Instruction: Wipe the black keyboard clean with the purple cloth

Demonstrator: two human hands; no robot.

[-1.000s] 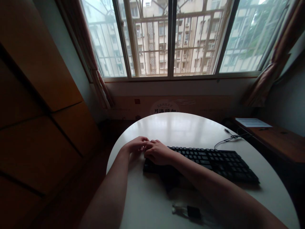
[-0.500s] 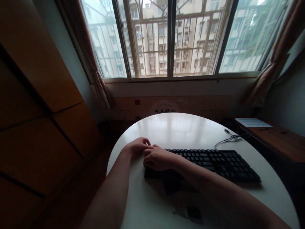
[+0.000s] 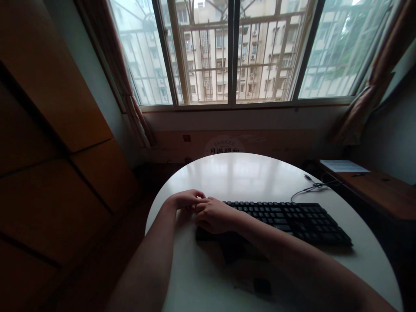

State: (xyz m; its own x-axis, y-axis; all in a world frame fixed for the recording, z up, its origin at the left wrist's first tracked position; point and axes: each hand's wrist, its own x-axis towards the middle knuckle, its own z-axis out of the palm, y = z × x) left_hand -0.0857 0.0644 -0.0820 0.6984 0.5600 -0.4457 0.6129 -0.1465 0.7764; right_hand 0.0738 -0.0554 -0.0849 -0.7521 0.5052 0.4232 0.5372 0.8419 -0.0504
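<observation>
A black keyboard (image 3: 312, 221) lies on the round white table (image 3: 234, 175). At its left end my right hand (image 3: 216, 215) rests over the keys, with the fingers bent and drawn together. My left hand (image 3: 188, 199) is curled just beyond the keyboard's left edge, and its fingertips meet those of my right hand. Whatever the fingertips pinch, if anything, is too small or hidden to make out. My right hand and forearm cover part of the keys.
The keyboard's cable (image 3: 313, 186) lies coiled toward the table's right edge. A small black object (image 3: 261, 286) and a dark patch sit in front of the keyboard. On the right, a wooden desk (image 3: 386, 186) bears a paper sheet (image 3: 344, 166). Wooden cabinets (image 3: 87, 182) stand left.
The keyboard has shifted very slightly left in view. My left wrist has bent a little more and moved slightly; my right hand stays at the keyboard's left end.
</observation>
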